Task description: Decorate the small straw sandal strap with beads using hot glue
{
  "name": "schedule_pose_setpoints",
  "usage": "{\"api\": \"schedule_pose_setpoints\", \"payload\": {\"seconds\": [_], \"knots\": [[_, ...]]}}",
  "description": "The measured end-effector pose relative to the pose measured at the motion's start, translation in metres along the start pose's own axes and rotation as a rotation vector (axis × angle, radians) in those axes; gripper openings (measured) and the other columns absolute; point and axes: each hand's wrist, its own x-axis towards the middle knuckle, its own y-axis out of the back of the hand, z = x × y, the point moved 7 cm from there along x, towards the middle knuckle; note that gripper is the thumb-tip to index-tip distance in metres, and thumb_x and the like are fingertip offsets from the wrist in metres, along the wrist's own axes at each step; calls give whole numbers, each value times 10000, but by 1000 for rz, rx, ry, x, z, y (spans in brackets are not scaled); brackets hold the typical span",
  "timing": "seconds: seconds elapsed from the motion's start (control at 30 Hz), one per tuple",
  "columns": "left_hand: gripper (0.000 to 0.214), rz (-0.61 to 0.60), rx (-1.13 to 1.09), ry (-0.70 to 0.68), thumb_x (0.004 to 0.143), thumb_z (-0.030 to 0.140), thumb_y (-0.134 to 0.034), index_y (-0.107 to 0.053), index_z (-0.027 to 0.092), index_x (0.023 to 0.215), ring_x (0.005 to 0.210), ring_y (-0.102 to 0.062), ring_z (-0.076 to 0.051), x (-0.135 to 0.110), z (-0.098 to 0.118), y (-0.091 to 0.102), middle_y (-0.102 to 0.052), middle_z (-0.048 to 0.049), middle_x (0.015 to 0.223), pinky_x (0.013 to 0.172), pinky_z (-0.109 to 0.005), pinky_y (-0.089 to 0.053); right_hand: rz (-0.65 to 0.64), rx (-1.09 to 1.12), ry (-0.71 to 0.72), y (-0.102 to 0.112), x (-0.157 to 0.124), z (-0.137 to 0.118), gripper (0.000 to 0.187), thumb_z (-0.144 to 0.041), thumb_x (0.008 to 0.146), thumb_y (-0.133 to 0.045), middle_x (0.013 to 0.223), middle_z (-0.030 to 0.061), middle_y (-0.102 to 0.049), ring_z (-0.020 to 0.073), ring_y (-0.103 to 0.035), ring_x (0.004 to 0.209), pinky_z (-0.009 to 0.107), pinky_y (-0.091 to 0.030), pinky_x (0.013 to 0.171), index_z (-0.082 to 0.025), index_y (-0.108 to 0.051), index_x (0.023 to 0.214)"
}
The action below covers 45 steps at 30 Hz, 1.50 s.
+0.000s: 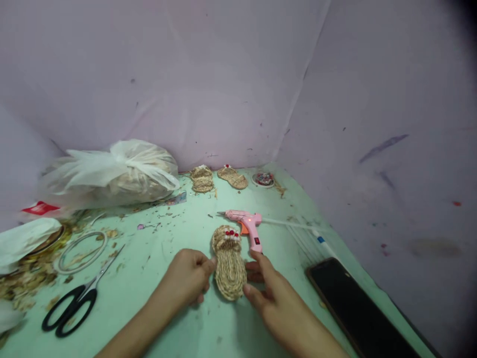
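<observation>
A small woven straw slipper (230,273) lies in front of me, toe strap pointing away, with red and white beads (231,233) on its strap. My left hand (185,276) is closed, fingers curled, its thumb tip at the slipper's left edge. On the other side, my right hand (274,293) is open with thumb and fingers apart; its thumb tip is at the slipper's right edge near the heel. Just beyond my right fingers lies a pink glue gun (249,222) with an orange trigger and a lit light, a clear glue stick in its back.
Two more straw slippers (202,179) (233,177) and a dish of beads (263,179) stand by the wall. Black-handled scissors (82,297), a white ring (82,252), a tied plastic bag (122,174) and straw scraps are at left. A phone (357,308) and glue sticks (298,238) lie right.
</observation>
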Motion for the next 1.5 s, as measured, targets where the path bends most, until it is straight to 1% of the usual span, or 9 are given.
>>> {"api": "schedule_pose_setpoints", "payload": {"seconds": [0.27,0.47,0.6,0.87,1.0,1.07,1.2,1.33,1.5], "knots": [[273,46,-182,-136,677,422,-561,-471,176,604,275,-346,-57,-9,-7,-6,-443,70,365,323,-176,-241,106,306,30,-15,13,-2,640,-404,538,-699,1028,142,-542,283,-542,986,404,-460,819,-165,-460,1082],[264,-104,-343,-130,665,383,-595,-534,150,773,335,-427,-81,-35,-28,-21,-515,40,445,314,-176,-306,-192,360,184,-44,5,-8,298,-363,712,-665,852,66,-678,226,-620,788,351,-456,736,-178,-626,943],[202,-188,-293,-113,707,344,-555,-523,144,715,261,-338,-51,-40,-30,-27,-472,59,355,283,-159,-236,-225,384,199,-46,2,-8,263,-342,694,-693,816,47,-697,225,-625,801,327,-458,717,-173,-664,895],[228,-155,-346,-143,696,375,-543,-499,154,659,257,-362,-49,-38,-31,-23,-504,38,353,291,-153,-246,-229,382,135,-43,2,0,362,-345,634,-747,775,45,-703,189,-638,693,319,-471,680,-165,-661,937],[208,-269,-347,-135,642,316,-594,-599,115,696,301,-462,-90,-39,-25,-9,-573,-11,430,308,-178,-300,-228,371,124,-42,1,-1,337,-338,629,-753,768,42,-706,175,-633,666,307,-467,671,-172,-674,913],[173,-287,-344,-137,592,226,-620,-644,100,708,344,-505,-85,-39,-18,10,-665,-69,642,312,-175,-273,-243,374,127,-42,-1,-2,336,-343,642,-744,797,45,-707,174,-632,695,311,-461,704,-178,-679,926],[217,-61,-406,-187,681,284,-588,-663,120,802,354,-380,-23,-35,-7,57,-643,-41,702,347,-161,-184,-339,368,114,-50,-5,-1,328,-327,665,-730,774,48,-704,175,-624,686,318,-454,698,-169,-693,951],[253,-37,-392,-228,632,340,-681,-628,100,571,381,-311,-36,-33,-3,58,-462,31,441,380,-172,-183,-405,358,94,-58,-8,4,336,-314,665,-733,761,48,-701,181,-625,707,329,-451,717,-158,-697,961],[265,35,-414,-230,595,326,-692,-564,119,490,370,-282,-32,-30,-5,57,-431,45,398,388,-181,-172,-377,347,41,-58,-9,7,382,-378,650,-739,750,43,-697,162,-626,664,310,-475,661,-157,-669,954]]}}
